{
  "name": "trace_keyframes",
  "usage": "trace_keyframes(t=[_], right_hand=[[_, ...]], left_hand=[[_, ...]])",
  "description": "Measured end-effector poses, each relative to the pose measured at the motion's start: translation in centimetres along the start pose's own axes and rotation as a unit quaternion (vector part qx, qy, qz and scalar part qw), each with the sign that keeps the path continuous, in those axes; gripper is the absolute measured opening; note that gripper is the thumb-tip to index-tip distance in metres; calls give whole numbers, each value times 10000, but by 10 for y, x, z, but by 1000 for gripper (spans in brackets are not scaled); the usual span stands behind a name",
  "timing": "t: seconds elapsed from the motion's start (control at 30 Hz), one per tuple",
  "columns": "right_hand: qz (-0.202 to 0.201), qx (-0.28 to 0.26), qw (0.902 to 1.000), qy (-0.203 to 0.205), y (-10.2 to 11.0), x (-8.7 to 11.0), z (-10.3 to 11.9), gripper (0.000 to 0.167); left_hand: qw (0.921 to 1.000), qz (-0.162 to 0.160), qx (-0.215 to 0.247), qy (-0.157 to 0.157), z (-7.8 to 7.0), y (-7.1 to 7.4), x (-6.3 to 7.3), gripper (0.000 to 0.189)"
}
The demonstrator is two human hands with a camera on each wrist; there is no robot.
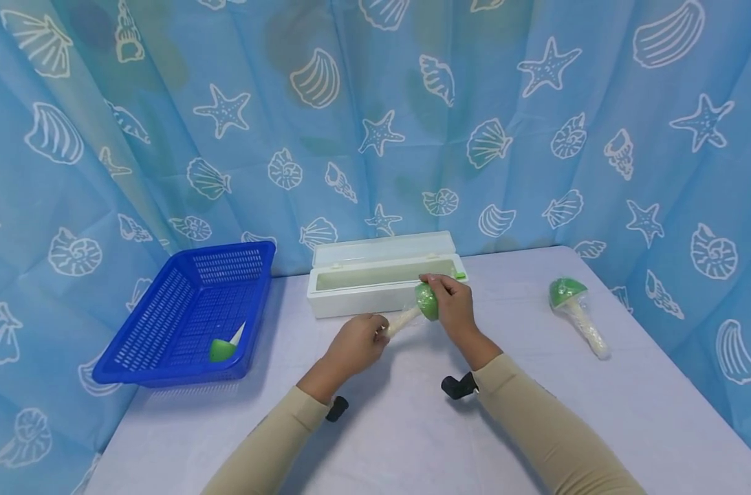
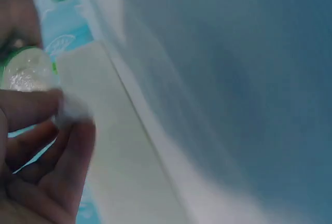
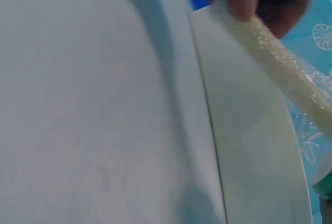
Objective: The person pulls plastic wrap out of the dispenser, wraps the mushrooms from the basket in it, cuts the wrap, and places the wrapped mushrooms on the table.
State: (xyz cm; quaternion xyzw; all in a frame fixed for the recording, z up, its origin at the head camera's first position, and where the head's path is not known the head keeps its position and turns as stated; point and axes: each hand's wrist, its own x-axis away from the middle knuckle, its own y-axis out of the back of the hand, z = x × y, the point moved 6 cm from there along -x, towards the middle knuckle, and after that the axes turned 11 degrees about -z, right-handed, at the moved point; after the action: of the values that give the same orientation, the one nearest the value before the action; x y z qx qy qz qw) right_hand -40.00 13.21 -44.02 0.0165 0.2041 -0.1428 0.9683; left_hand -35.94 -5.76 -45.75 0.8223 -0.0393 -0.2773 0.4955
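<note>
A spoon-shaped utensil [image 1: 405, 319] with a rounded green head and a cream handle, wrapped in clear plastic, is held up between both hands. My left hand [image 1: 357, 342] pinches the end of its handle; the left wrist view shows thumb and fingertips meeting there. At the other end, my right hand [image 1: 451, 309] grips the green head. The cream handle [image 3: 285, 68] runs diagonally across the right wrist view under shiny film. Just behind the hands stands a long white box [image 1: 366, 300], its lid [image 1: 384, 248] raised, with a small green tab at the right end.
On the left, a blue basket [image 1: 259, 323] contains a green-and-white piece [image 1: 223, 349]. A second wrapped green-headed utensil [image 1: 578, 313] lies at the right of the white-covered table [image 1: 400, 440]. A blue shell-patterned curtain [image 1: 375, 172] hangs behind.
</note>
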Motion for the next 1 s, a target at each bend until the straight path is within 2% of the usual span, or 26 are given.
trace_keyframes(t=[0.07,0.13,0.2,0.23,0.33,0.43,0.47,0.53,0.63,0.77,0.87,1.0], right_hand=[[180,-781,9963,-305,-1,-2,1,33],[300,-1657,9832,-709,-2,-4,2,37],[288,-2314,9664,-1084,-2,-7,-4,42],[268,-2478,9607,-1224,-2,-9,-9,44],[387,-2508,9542,-1585,-2,-5,-17,50],[814,-2341,9522,-1787,-6,4,-22,50],[945,-2271,9526,-1788,-8,7,-22,50],[1140,-2180,9545,-1685,-10,12,-20,52],[1124,-1860,9652,-1452,-5,13,-17,55],[970,-1495,9719,-1537,17,9,-19,54],[958,-1106,9737,-1748,42,6,-23,53],[797,-438,9772,-1921,85,-4,-30,59]], left_hand=[[9940,320,831,637,9,-4,0,21],[9798,513,1563,1141,17,-6,1,20],[9685,532,2030,1338,22,-6,2,20],[9636,521,2212,1406,23,-6,3,20],[9495,422,2688,1565,27,-6,6,19],[9374,254,3007,1739,29,-7,7,19],[9362,206,3056,1725,28,-7,6,20],[9382,206,3041,1639,24,-9,6,20],[9524,384,2756,1242,15,-9,7,23],[9699,579,2275,645,10,-1,12,24],[9780,557,1976,380,15,9,13,22],[9862,422,1558,362,33,25,12,19]])
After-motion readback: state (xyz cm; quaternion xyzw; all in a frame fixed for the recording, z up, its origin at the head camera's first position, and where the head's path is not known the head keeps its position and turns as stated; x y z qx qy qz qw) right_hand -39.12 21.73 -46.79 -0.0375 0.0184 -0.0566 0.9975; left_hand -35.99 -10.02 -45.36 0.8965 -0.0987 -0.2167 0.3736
